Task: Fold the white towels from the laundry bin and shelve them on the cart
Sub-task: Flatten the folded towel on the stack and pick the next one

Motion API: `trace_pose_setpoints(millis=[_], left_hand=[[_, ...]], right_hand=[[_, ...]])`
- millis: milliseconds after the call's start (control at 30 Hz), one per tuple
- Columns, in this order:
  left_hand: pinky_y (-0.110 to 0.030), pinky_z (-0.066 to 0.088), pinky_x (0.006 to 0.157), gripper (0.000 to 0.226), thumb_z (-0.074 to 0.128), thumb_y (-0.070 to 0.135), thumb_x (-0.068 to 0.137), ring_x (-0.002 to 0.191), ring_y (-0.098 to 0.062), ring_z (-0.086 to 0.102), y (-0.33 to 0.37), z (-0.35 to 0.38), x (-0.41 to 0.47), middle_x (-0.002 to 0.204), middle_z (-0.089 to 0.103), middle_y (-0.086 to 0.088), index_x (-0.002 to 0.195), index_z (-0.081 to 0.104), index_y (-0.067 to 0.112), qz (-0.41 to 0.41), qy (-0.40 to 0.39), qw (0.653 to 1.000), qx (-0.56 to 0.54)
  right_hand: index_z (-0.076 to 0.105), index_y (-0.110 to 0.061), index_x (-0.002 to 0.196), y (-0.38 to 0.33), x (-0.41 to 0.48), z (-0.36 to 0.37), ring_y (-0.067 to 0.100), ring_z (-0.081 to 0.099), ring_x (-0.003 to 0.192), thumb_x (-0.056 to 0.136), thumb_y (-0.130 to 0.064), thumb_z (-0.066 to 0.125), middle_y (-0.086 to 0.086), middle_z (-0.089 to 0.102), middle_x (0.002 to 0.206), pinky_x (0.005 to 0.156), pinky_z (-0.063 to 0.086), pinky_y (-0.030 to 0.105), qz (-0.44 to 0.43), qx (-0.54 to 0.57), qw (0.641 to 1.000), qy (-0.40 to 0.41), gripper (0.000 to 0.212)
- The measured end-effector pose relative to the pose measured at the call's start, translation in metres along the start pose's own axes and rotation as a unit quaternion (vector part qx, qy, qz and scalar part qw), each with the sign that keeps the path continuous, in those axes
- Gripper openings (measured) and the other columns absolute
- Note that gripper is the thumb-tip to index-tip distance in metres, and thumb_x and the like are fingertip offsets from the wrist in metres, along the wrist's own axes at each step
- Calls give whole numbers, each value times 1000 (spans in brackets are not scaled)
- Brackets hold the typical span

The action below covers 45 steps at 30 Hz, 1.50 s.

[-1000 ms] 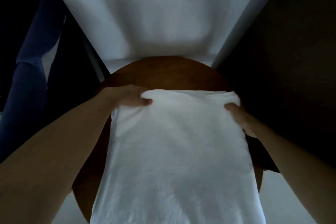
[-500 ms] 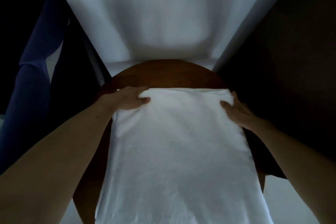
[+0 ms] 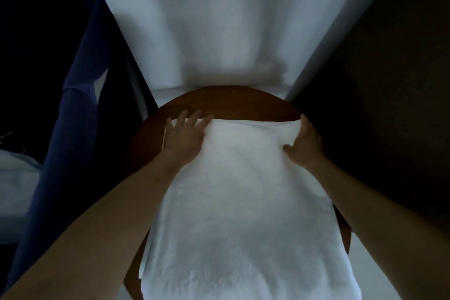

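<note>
A white towel [image 3: 243, 202] is laid lengthwise over a round brown tabletop [image 3: 231, 102], its near end draped past the rim. The left grip [image 3: 185, 137] is spread flat on the far left corner. The right grip [image 3: 304, 146] is curled round the far right edge, thumb on top. The room is dimly lit, and blue cloth [image 3: 73, 129] is seen at left.

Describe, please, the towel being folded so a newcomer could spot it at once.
Find the round brown wooden table. Across it lies the white terry towel, left hand and right hand on its far corners. Unlike the smooth white surface behind, it is fluffy-textured.
</note>
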<state>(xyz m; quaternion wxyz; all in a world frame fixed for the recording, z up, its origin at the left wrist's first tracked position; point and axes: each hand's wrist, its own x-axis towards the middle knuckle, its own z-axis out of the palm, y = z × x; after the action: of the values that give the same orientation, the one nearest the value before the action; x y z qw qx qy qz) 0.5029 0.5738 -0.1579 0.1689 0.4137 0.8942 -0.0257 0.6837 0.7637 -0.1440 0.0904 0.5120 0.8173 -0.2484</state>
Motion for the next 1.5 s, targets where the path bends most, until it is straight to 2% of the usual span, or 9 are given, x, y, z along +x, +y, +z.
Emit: trace_pose_setpoints(millis=[67,133,267,567,700,867,1100,1300,1500], left_hand=[[-53,7,115,52,31,33,102,146,-26,0,4,-10,-9,159,4,5,149,9,38,7,-6,1000,-2],[-51,8,115,53,34,34,101,146,-26,0,6,-25,-20,159,3,5,149,11,38,-8,-5,1000,-21],[-49,13,114,54,35,36,100,145,-25,4,10,-60,-57,159,6,6,149,13,35,-21,27,999,-22],[-47,22,111,50,34,37,100,144,-26,12,43,-148,-213,158,13,5,148,21,31,-62,107,991,-53],[-46,30,108,48,36,38,99,142,-26,18,63,-179,-292,156,19,3,146,25,31,-74,161,984,-32],[-47,29,109,50,35,40,99,143,-24,17,66,-194,-386,157,17,4,147,25,30,-127,168,976,-49],[-50,30,106,50,39,36,99,140,-27,22,33,-183,-473,156,19,3,147,26,29,-184,191,960,-95],[-50,26,107,50,40,35,99,142,-26,18,-21,-159,-519,157,19,4,147,26,30,-217,192,946,-147],[-49,23,109,50,38,34,100,143,-26,15,-77,-131,-542,157,17,4,147,25,30,-192,175,956,-138]], right_hand=[[4,-20,150,-9,-9,-9,32,9,144,88,-27,61,9,7,158,115,19,47,-55,-84,995,11,85],[8,-20,150,-20,-21,-20,29,6,145,91,-29,57,6,8,158,117,15,45,-104,-121,987,-11,77],[20,-18,148,-39,-53,-49,28,14,143,90,-28,57,6,19,155,116,19,41,-177,-115,977,-25,69],[27,-14,145,-57,-188,-128,29,34,134,91,-24,54,12,35,147,110,30,34,-273,-58,960,-38,61],[24,-14,147,-52,-261,-147,27,34,135,94,-26,52,10,32,149,104,29,26,-314,-63,945,-64,61],[25,-15,147,-52,-330,-161,24,32,136,94,-27,52,7,30,151,106,29,30,-359,-73,924,-113,60],[29,-15,145,-89,-387,-149,26,42,129,95,-27,50,9,39,145,96,36,29,-414,-90,897,-125,55],[30,-18,144,-140,-425,-104,26,40,130,95,-28,51,8,36,147,101,37,34,-458,-117,869,-145,54],[32,-16,143,-183,-451,-45,26,42,127,95,-25,50,10,35,145,96,35,28,-470,-139,858,-150,52]])
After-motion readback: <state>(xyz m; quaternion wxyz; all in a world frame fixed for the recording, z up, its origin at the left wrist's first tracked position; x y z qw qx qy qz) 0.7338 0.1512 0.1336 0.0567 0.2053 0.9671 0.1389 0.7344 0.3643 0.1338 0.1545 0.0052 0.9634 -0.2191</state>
